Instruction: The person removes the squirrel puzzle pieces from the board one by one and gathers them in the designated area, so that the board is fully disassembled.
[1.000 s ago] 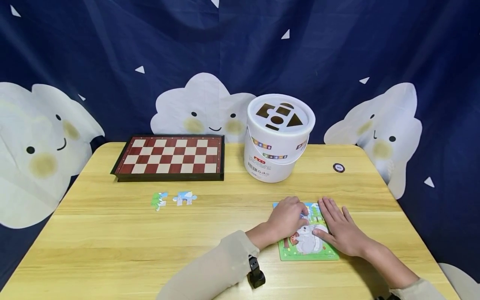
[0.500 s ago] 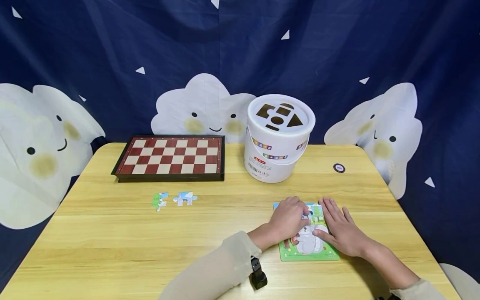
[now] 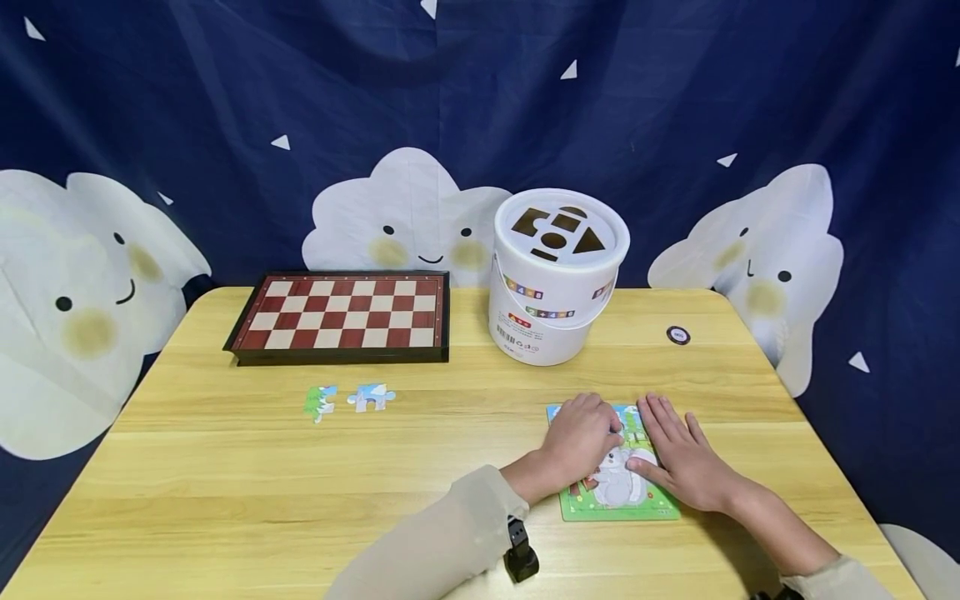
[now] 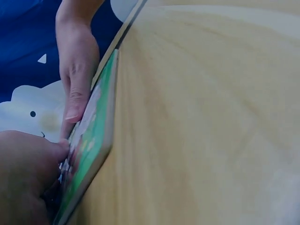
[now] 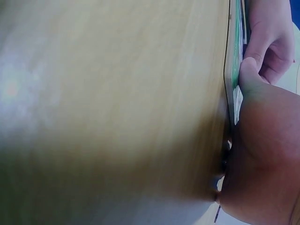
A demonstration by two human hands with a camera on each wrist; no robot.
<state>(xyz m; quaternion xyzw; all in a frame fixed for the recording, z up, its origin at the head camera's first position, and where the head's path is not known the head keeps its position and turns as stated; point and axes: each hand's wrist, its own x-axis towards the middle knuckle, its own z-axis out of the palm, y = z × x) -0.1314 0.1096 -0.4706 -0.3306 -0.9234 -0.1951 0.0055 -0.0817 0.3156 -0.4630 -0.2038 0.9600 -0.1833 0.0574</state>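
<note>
Barely a shift in the past second, so work seems to stay at one spot: the left hand (image 3: pixel 579 442) curls over the jigsaw puzzle (image 3: pixel 618 490), its grip hidden; the right hand (image 3: pixel 693 465) lies straight-fingered along it, front-right of the shape-sorter bucket (image 3: pixel 542 327). Front-left of the bucket, a tree-print piece (image 3: pixel 316 402) and sky-print piece (image 3: pixel 371 392) lie loose on the wooden table (image 3: pixel 300 492); checkerboard (image 3: pixel 341 314) left, round chip (image 3: pixel 678 335) right, cloud-print curtain (image 3: pixel 660 100) behind.

downward head view, close wrist views, shared puzzle (image 3: pixel 618 490)

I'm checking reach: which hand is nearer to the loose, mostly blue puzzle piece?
Left. The left hand is on the puzzle, right of the mostly blue piece; the right hand lies farther right, over the puzzle's right edge.
</note>
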